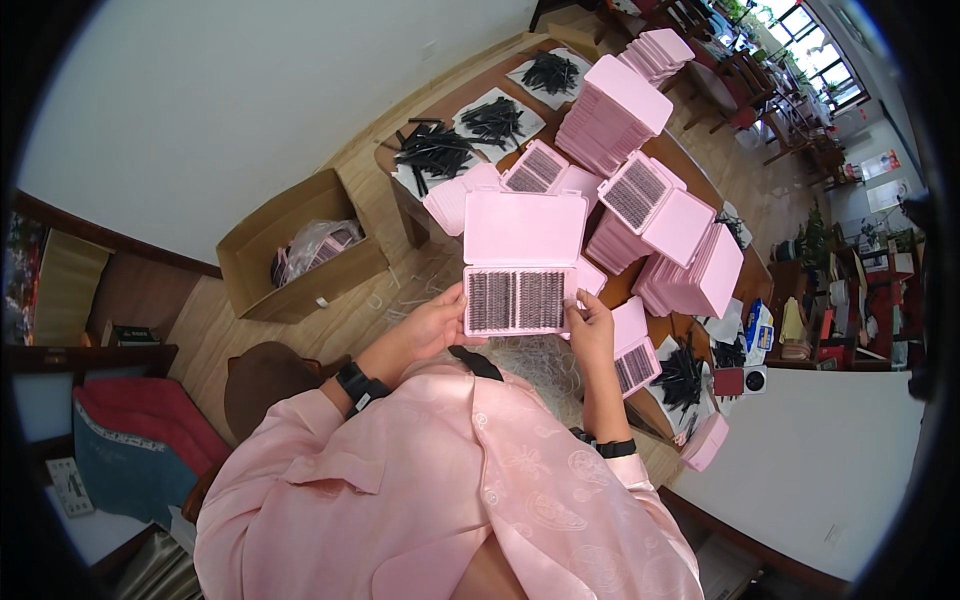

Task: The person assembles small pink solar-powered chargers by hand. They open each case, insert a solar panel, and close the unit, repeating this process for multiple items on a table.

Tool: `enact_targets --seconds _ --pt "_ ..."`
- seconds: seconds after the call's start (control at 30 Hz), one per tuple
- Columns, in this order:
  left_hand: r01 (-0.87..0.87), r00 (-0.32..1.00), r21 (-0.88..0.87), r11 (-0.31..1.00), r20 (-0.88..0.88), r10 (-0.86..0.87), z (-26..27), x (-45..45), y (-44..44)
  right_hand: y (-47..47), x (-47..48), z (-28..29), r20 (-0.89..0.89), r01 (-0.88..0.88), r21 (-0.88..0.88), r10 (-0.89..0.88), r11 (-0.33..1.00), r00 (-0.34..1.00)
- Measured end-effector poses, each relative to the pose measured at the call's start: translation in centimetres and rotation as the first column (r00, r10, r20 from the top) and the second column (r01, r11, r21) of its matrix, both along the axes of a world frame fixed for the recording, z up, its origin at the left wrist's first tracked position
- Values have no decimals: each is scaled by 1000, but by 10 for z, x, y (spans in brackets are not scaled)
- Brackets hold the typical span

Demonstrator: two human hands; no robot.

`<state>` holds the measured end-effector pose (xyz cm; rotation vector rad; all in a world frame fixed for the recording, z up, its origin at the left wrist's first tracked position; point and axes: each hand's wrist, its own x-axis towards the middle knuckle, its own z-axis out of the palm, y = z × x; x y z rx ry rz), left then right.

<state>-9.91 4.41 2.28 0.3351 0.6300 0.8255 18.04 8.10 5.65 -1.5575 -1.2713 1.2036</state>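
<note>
Between my two hands is an opened pink plastic case [525, 229], its lid tilted up and away from me. Rows of dark false-eyelash clusters [516, 301] fill its tray in two blocks. My left hand [442, 321] grips the tray's left edge, thumb at the side. On the opposite edge, my right hand [590, 322] pinches the tray's lower right part. Behind it on the table lie more opened cases with lashes, one [636, 191] on top of a stack and another [536, 169] farther left. A further opened case [636, 366] rests close to my right wrist.
Tall stacks of pink cases [611, 120] stand on the brown wooden table [480, 71]. Piles of black thin sticks [491, 121] lie on white paper along its edges. A cardboard box [300, 300] holding plastic-wrapped cases sits on the floor at left. White strips [536, 367] lie tangled before me.
</note>
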Motion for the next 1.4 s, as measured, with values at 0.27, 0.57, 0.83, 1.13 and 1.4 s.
enact_targets --seconds 0.27,0.57,0.83,1.13,1.4 --pt "26 997 52 998 -75 -22 4 6 3 5 -4 12 503 -95 92 36 991 863" --pt "-33 976 92 995 -211 52 13 15 9 12 -18 39 762 -92 27 39 995 646" --pt "27 979 70 997 -203 -12 16 15 14 37 9 21 553 -8 154 -80 988 829" --pt "-39 984 60 997 -171 49 -2 7 32 49 14 -12 -107 -4 -206 -18 978 994" --pt "-283 934 24 959 -218 281 -26 20 52 22 16 2 -283 -286 -290 203 913 937"
